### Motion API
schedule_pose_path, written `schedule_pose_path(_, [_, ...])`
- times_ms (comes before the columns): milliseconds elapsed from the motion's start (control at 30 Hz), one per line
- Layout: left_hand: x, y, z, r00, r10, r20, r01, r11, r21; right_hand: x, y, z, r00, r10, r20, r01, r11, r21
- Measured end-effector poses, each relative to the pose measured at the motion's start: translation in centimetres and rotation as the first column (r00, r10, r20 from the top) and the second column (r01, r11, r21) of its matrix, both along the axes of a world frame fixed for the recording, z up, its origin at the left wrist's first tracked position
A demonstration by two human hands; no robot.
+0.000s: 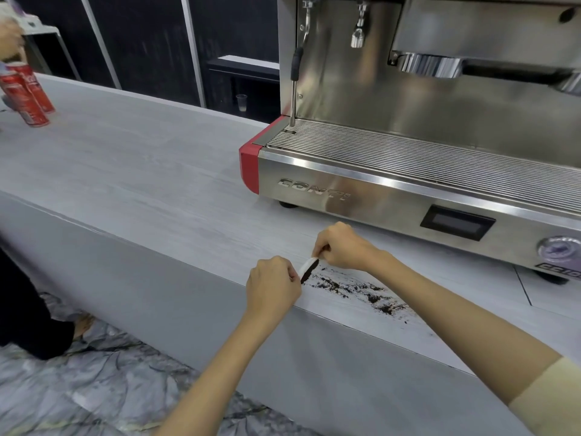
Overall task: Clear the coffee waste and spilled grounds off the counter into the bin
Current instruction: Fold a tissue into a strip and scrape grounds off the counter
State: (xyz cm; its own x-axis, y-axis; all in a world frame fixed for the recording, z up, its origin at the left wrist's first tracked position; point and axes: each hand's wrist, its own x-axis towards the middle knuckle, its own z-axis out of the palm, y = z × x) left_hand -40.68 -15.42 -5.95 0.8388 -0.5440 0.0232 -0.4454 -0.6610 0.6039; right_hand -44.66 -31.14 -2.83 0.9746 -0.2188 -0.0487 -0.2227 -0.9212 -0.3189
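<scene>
Two hands: both on one small white filter paper point(309, 269), held between them near the front edge of the counter point(141, 171).
Left hand point(272, 286): fingers curled, pinching the paper's near, lower end.
Right hand point(341, 247): fingers curled, pinching the far, upper end.
Paper axis: runs near-left to far-right, hand to hand; dark inner face turned toward the spill.
Spilled grounds point(361, 291): loose dark streak on the counter, starting right beside the paper and trailing right, toward the near edge, under the right forearm.
Streak axis: left-far to right-near, roughly along the counter front.
Nearer hand: right, judging by reach.
Bin: not in view.
Espresso machine point(408, 190): just behind the hands.
</scene>
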Motion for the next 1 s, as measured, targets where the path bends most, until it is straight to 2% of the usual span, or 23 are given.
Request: schedule_pose_path(1000, [-4.5, -2.2, 0.4, 1.0, -0.002, -0.029, 0.002, 1.0, 0.006, -4.5, -2.5, -0.4, 0.999, -0.035, 0.007, 0.034, 0.999, 0.022])
